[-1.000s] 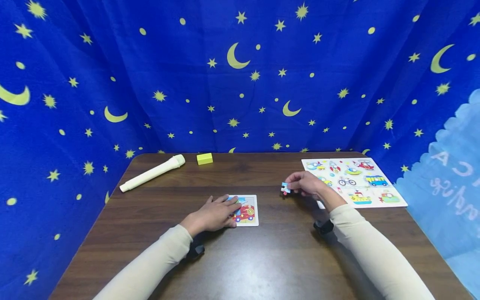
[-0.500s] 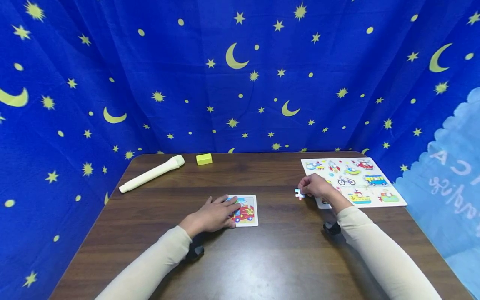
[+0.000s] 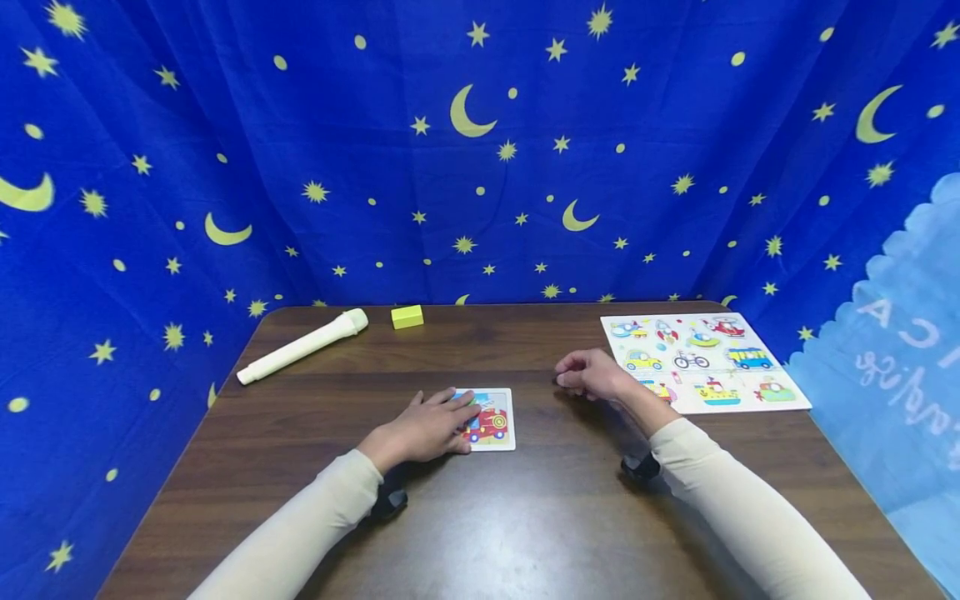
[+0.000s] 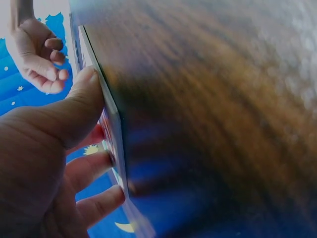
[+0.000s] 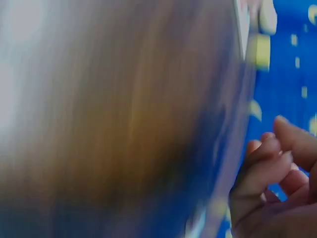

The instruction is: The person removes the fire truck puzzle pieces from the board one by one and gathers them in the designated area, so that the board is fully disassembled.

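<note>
In the head view, my left hand [image 3: 427, 427] lies on a small white-framed jigsaw puzzle [image 3: 491, 421] picturing a red vehicle. Its spread fingers cover the puzzle's left part; in the left wrist view, the thumb [image 4: 84, 96] touches the frame edge. To the right, just left of a large picture board [image 3: 772, 358], my right hand [image 3: 596, 377] hovers above the table with loosely curled fingers. No puzzle piece shows in its fingers in the head or right wrist view. The loose jigsaw piece seen earlier is out of sight, perhaps hidden by the hand.
A cream stick-like tube [image 3: 303, 346] lies at the back left of the brown table [image 3: 480, 525]. Beside it sits a yellow block [image 3: 407, 317]. Blue cloth [image 3: 480, 192] with moons and stars hangs behind the table.
My right hand carried the small jigsaw piece right toward the picture board, then came back left without the piece in sight. My left hand stayed on the puzzle.
</note>
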### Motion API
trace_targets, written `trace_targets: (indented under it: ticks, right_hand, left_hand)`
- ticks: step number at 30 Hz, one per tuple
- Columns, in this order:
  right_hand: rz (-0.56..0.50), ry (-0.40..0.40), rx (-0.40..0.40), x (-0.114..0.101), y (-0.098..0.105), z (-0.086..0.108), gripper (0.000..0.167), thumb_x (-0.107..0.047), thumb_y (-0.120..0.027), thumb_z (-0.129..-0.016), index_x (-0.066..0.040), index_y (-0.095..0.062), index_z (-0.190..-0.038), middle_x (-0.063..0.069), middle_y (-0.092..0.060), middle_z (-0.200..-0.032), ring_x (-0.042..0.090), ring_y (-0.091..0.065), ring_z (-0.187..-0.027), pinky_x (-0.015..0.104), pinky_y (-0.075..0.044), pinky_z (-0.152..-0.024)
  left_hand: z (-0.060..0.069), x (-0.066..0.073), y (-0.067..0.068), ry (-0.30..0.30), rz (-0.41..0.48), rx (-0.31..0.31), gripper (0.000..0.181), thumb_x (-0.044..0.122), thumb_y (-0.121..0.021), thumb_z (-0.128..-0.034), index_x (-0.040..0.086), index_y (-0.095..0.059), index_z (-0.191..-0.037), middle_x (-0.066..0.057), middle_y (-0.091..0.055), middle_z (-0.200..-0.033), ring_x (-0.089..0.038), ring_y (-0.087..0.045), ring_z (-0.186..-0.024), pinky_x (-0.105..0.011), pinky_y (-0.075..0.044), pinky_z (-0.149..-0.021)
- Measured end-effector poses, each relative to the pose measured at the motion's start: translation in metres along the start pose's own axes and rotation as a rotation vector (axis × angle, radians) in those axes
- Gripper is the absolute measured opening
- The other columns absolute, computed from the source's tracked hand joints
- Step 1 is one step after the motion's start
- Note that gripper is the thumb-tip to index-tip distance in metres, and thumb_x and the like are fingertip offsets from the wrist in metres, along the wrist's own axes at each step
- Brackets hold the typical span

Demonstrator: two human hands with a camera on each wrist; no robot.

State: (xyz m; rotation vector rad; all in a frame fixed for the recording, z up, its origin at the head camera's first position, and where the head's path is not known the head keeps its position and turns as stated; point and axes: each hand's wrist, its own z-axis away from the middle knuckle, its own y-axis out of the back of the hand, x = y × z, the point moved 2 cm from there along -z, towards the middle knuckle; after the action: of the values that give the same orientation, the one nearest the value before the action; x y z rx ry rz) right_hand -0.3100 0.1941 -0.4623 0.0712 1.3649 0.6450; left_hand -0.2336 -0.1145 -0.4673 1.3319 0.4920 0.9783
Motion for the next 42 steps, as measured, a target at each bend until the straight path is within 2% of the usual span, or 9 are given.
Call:
trace_targets:
  ticks: [4, 7, 10, 14, 19, 28, 33, 42]
  right_hand:
    - [-0.097, -0.056, -0.129, -0.010, -0.040, 0.001, 0.029, -0.013, -0.071, -0.094, 0.000, -0.066, -0.119, 0.002, -0.066, -0.089, 0.015, -0.059, -0.079, 0.026, -0.046, -0.058]
    - [-0.111, -0.072, -0.175, -0.017, -0.064, 0.003, 0.028, -0.013, -0.073, -0.093, -0.002, -0.068, -0.118, 0.003, -0.066, -0.093, 0.016, -0.058, -0.080, 0.026, -0.046, -0.059]
    - [-0.055, -0.045, -0.164, -0.024, -0.080, 0.004, 0.025, -0.008, -0.076, -0.088, 0.000, -0.069, -0.111, 0.003, -0.061, -0.082, 0.015, -0.053, -0.068, 0.024, -0.041, -0.052]
    - [0.091, 0.023, -0.091, -0.030, -0.094, 0.005, 0.025, 0.002, -0.080, -0.077, 0.001, -0.069, -0.099, 0.000, -0.056, -0.072, 0.012, -0.047, -0.058, 0.022, -0.037, -0.047]
    - [0.220, 0.088, -0.021, -0.034, -0.103, 0.007, 0.028, 0.006, -0.083, -0.069, -0.002, -0.067, -0.090, 0.000, -0.056, -0.073, 0.013, -0.050, -0.065, 0.023, -0.040, -0.057]
    - [0.329, 0.164, 0.018, -0.036, -0.105, 0.005, 0.030, 0.003, -0.085, -0.068, -0.010, -0.064, -0.086, -0.003, -0.059, -0.075, 0.011, -0.054, -0.070, 0.026, -0.045, -0.065]
    - [0.337, 0.180, 0.015, -0.036, -0.105, 0.006, 0.029, 0.005, -0.083, -0.070, -0.009, -0.065, -0.088, -0.003, -0.063, -0.075, 0.011, -0.057, -0.070, 0.025, -0.047, -0.062]
    - [0.338, 0.168, -0.017, -0.035, -0.104, 0.005, 0.027, 0.005, -0.083, -0.073, -0.008, -0.068, -0.092, -0.002, -0.061, -0.076, 0.011, -0.056, -0.070, 0.024, -0.045, -0.062]
  left_hand:
    - [0.000, 0.001, 0.001, -0.003, 0.011, -0.011, 0.065, 0.050, -0.058, -0.1008, 0.023, -0.041, -0.158, -0.002, -0.029, -0.168, -0.034, -0.024, -0.154, -0.073, -0.021, -0.115]
    - [-0.001, 0.002, 0.002, -0.003, 0.027, -0.020, 0.065, 0.050, -0.057, -0.1011, 0.024, -0.041, -0.158, -0.002, -0.028, -0.168, -0.034, -0.023, -0.155, -0.074, -0.020, -0.115]
    - [-0.002, 0.003, 0.003, -0.005, 0.031, -0.022, 0.065, 0.050, -0.058, -0.1011, 0.023, -0.041, -0.158, -0.002, -0.028, -0.168, -0.034, -0.023, -0.154, -0.074, -0.020, -0.115]
    - [-0.002, 0.003, 0.003, -0.007, 0.014, -0.018, 0.064, 0.049, -0.058, -0.1010, 0.023, -0.042, -0.157, -0.003, -0.029, -0.168, -0.034, -0.024, -0.154, -0.073, -0.021, -0.115]
    - [-0.001, 0.002, 0.004, -0.002, 0.007, -0.017, 0.063, 0.049, -0.057, -0.1014, 0.024, -0.042, -0.157, -0.002, -0.028, -0.168, -0.034, -0.024, -0.154, -0.073, -0.022, -0.115]
    - [0.001, 0.003, 0.006, -0.005, 0.015, -0.016, 0.064, 0.049, -0.059, -0.1009, 0.022, -0.043, -0.157, -0.003, -0.029, -0.168, -0.034, -0.024, -0.154, -0.073, -0.021, -0.115]
    - [0.002, 0.002, 0.005, -0.021, 0.003, 0.006, 0.064, 0.048, -0.059, -0.1008, 0.020, -0.043, -0.156, -0.004, -0.030, -0.167, -0.034, -0.026, -0.153, -0.074, -0.024, -0.113]
    - [0.003, 0.002, 0.004, -0.011, 0.005, 0.001, 0.064, 0.049, -0.058, -0.1009, 0.021, -0.043, -0.157, -0.004, -0.030, -0.167, -0.034, -0.026, -0.153, -0.074, -0.023, -0.114]
